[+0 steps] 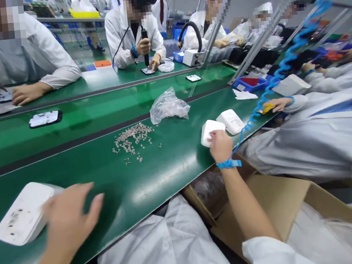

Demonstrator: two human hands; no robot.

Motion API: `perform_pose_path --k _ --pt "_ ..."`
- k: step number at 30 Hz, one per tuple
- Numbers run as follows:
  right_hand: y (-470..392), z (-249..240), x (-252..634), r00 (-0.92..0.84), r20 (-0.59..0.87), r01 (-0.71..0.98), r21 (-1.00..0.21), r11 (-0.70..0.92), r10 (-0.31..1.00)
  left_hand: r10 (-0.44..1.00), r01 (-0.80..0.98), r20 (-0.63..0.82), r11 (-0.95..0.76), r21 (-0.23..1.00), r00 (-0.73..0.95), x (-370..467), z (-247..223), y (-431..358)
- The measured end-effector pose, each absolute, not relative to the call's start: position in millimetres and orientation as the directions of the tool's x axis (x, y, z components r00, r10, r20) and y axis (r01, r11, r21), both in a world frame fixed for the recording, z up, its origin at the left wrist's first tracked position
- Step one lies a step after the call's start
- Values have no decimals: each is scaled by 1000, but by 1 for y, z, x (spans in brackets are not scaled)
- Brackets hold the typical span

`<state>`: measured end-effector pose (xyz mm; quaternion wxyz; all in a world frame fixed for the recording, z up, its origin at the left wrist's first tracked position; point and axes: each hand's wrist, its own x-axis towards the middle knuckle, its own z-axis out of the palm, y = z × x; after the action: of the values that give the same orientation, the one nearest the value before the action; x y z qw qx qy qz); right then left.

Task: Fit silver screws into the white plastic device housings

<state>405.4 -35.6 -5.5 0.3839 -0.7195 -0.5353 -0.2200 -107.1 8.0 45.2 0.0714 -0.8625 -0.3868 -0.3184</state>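
Observation:
At the lower left, a white plastic box with rounded corners (pixel 23 213) has small dark openings in its face. My left hand (pixel 67 219), slightly blurred, is beside it with thumb and fingers apart; whether it touches the box I cannot tell. With a blue wrist strap on, my right hand (pixel 220 144) grips a white plastic block (pixel 208 131) at the table's near edge. Just behind that block stands a similar white box (pixel 232 121). Many small metal screw-like parts (pixel 133 138) lie scattered on the green table (pixel 155 175) between my hands.
A crumpled clear plastic bag (pixel 169 105) lies behind the small parts. Opened phone-like devices (pixel 45 118) rest on the green belt. A coiled blue cord (pixel 282 70) hangs at right, above a blue bin (pixel 250 83). Below sits a cardboard box (pixel 263 198). Co-workers sit opposite and to the right.

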Motion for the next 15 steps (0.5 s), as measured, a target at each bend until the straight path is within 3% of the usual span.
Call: perform_pose_path --k 1,3,5,8,15 --pt "-31 -3 391 289 703 947 -310 -85 650 593 682 555 -728 62 583 -72 48 6" --pt "-24 7 360 205 632 945 -327 17 747 497 517 470 -850 98 729 -3 46 1" --pt "-23 21 333 145 549 905 -411 115 823 419 378 451 -908 182 788 56 37 -4" --pt "-31 45 305 81 495 845 -494 204 865 316 274 420 -949 158 851 105 21 -12" --pt "-55 69 294 -223 334 897 -298 327 916 265 205 441 -962 181 857 86 10 -28"
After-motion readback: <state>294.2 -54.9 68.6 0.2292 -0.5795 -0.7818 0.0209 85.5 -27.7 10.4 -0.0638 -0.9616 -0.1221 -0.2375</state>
